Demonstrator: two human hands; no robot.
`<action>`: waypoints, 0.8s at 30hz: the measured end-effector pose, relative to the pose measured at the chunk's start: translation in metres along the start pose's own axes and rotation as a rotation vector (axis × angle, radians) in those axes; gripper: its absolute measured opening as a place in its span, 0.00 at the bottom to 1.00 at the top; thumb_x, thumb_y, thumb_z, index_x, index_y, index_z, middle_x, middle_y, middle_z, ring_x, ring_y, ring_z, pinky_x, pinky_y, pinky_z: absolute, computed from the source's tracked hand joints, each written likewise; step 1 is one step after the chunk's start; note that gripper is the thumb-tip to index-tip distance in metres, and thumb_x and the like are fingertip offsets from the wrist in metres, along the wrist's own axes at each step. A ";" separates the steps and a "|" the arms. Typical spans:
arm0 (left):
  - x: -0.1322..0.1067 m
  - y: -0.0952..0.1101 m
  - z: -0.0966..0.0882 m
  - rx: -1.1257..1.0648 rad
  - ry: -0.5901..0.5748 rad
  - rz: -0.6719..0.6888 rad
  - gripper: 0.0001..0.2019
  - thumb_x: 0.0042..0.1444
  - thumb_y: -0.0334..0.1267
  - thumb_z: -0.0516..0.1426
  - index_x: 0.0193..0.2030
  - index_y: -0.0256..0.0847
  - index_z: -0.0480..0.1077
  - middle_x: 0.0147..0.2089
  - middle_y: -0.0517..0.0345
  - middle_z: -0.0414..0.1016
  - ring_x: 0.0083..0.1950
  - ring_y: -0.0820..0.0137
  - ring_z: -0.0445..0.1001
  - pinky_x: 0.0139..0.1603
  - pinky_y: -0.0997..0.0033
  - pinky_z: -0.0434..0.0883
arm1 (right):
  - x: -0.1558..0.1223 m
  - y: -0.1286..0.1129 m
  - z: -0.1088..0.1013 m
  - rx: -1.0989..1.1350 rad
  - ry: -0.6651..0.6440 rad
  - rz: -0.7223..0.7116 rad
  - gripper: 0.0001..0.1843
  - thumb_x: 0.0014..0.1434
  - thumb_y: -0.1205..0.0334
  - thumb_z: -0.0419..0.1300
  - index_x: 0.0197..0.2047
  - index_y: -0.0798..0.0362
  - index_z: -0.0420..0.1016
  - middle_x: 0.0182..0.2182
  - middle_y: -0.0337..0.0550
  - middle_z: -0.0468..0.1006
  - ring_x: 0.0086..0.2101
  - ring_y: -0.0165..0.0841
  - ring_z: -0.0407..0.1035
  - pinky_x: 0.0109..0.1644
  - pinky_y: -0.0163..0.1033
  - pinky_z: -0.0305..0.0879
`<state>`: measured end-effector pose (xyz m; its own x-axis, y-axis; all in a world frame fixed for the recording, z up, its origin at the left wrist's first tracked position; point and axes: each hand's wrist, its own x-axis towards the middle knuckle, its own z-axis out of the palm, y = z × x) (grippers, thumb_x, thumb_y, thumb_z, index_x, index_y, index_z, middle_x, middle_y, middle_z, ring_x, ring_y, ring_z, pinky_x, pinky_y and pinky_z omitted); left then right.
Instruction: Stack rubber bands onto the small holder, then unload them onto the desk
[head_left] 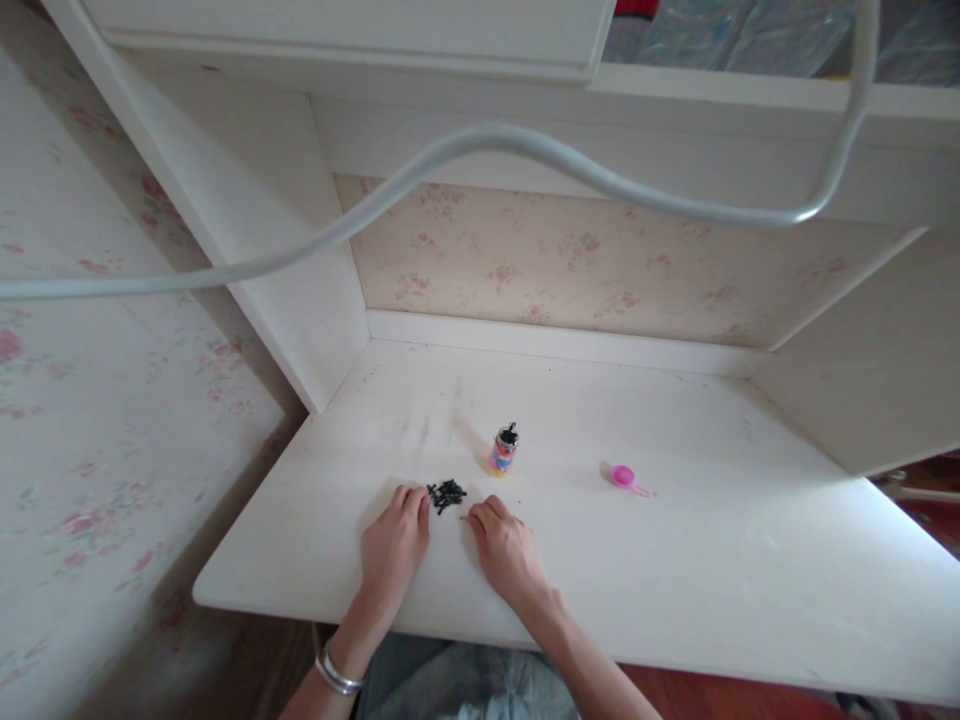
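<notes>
A small pile of black pieces (448, 494) lay on a white counter (675, 580), between a person's two bare hands near the front edge. The right hand (510, 545), its fingers drawn together, pinched a small dark piece (464, 518) just beside the pile. The left hand (395, 535) rested with bent fingers at the pile's left side; whether it grasped anything could not be told. A silver bracelet (337, 676) circled the left wrist. Just beyond the pile, a small, colorful jar (502, 460) stood upright, more black pieces showing at its mouth. Well to the right lay a pink lid (623, 476) with a loop. Floral wallpaper (525, 260) lined the back, and a pale, curving tube (510, 138) crossed the view above.
</notes>
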<state>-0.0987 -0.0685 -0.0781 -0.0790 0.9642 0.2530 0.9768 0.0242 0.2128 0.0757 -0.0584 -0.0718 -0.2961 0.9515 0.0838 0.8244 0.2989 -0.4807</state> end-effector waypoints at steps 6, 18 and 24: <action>-0.003 -0.004 0.006 0.033 0.015 -0.032 0.14 0.67 0.39 0.43 0.45 0.45 0.68 0.44 0.57 0.74 0.35 0.71 0.74 0.28 0.73 0.61 | -0.005 0.011 -0.035 0.290 0.166 0.029 0.13 0.66 0.58 0.48 0.38 0.50 0.73 0.34 0.42 0.73 0.30 0.30 0.69 0.35 0.33 0.63; -0.005 -0.006 0.007 0.033 0.051 -0.014 0.14 0.66 0.39 0.43 0.44 0.44 0.69 0.42 0.56 0.75 0.34 0.70 0.75 0.29 0.72 0.61 | 0.052 0.024 -0.116 0.226 0.338 -0.063 0.15 0.64 0.54 0.51 0.37 0.52 0.76 0.33 0.43 0.75 0.28 0.29 0.66 0.35 0.35 0.63; -0.006 -0.006 0.006 0.012 0.044 -0.006 0.14 0.66 0.39 0.43 0.42 0.44 0.69 0.40 0.56 0.75 0.35 0.70 0.74 0.30 0.74 0.61 | 0.076 0.027 -0.118 0.084 0.201 -0.126 0.13 0.62 0.58 0.53 0.37 0.50 0.78 0.33 0.41 0.75 0.28 0.28 0.67 0.34 0.34 0.60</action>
<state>-0.1028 -0.0730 -0.0867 -0.0932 0.9514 0.2933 0.9786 0.0333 0.2031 0.1319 0.0305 0.0246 -0.2854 0.9050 0.3154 0.7416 0.4170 -0.5255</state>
